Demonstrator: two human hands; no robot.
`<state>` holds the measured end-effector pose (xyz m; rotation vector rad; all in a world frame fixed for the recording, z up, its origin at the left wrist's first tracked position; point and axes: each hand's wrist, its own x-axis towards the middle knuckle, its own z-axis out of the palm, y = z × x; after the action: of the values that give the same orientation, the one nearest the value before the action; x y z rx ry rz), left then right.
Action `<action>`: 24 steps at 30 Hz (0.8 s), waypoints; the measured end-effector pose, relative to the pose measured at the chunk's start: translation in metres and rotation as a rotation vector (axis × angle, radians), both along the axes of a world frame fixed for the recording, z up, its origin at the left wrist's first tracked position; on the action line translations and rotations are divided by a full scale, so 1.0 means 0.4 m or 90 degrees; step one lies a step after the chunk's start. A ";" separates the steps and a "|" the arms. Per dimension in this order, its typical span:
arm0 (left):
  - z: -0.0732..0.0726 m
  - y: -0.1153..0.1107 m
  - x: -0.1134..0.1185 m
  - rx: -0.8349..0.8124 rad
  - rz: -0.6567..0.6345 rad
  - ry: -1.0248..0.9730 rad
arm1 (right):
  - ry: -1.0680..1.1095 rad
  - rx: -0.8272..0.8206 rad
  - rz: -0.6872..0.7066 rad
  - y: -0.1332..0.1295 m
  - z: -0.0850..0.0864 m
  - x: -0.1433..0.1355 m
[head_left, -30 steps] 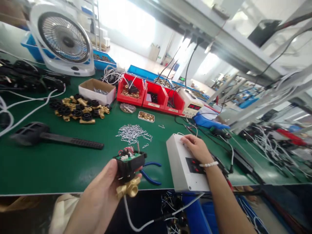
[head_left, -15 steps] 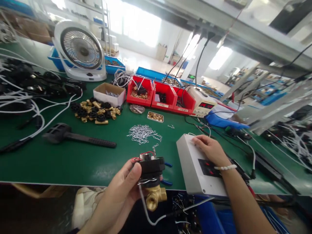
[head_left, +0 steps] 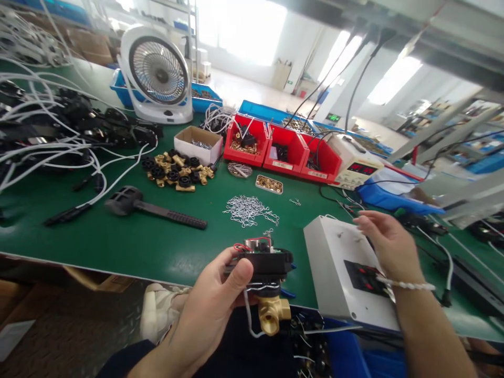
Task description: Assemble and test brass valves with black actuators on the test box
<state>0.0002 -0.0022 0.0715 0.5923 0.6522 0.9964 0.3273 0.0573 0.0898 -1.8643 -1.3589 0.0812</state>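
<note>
My left hand [head_left: 214,283] is closed around a motorized valve [head_left: 264,268], near the front edge of the bench. Its black actuator housing has no cover, so red wires and a small circuit board show on top. Below sits a brass three-port body [head_left: 271,315], and a white cable hangs from it. Over the far right part of a grey control box [head_left: 328,273] hovers my right hand [head_left: 391,247], its fingers loosely bent and nothing visible in them. Small toggle switches and a dark panel [head_left: 364,278] with red parts are on the box top. Blue-handled pliers [head_left: 289,293] lie partly behind the valve.
A pile of R-clips [head_left: 248,209], a rubber mallet [head_left: 157,211] and brass fittings [head_left: 179,170] lie on the green bench. Behind stand red bins [head_left: 246,144], a carton [head_left: 199,144], a fan [head_left: 159,79] and a power supply [head_left: 356,165]. Cables [head_left: 79,142] crowd the left.
My right hand has lifted off the top of the control box and moved to the right. My left hand still holds the valve. The view has shifted, so the bench things appear farther right.
</note>
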 end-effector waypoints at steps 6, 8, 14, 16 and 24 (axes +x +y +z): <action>0.002 -0.001 -0.004 -0.002 0.010 0.001 | -0.057 0.138 -0.150 -0.019 0.009 0.047; 0.002 -0.003 -0.004 0.000 0.012 -0.004 | -0.042 0.080 -0.131 -0.020 0.015 0.056; 0.002 -0.001 -0.004 0.001 0.003 -0.001 | 0.102 0.097 -0.082 -0.068 0.049 0.008; 0.003 0.000 -0.004 0.003 0.002 -0.007 | 0.122 0.066 -0.038 -0.116 0.067 -0.047; 0.012 -0.004 -0.005 0.000 -0.001 -0.031 | 0.042 -0.412 0.517 -0.301 -0.031 -0.259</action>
<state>-0.0020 -0.0040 0.0761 0.5675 0.6086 1.0059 0.2236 -0.0631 0.0774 -1.6189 -2.1265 1.0898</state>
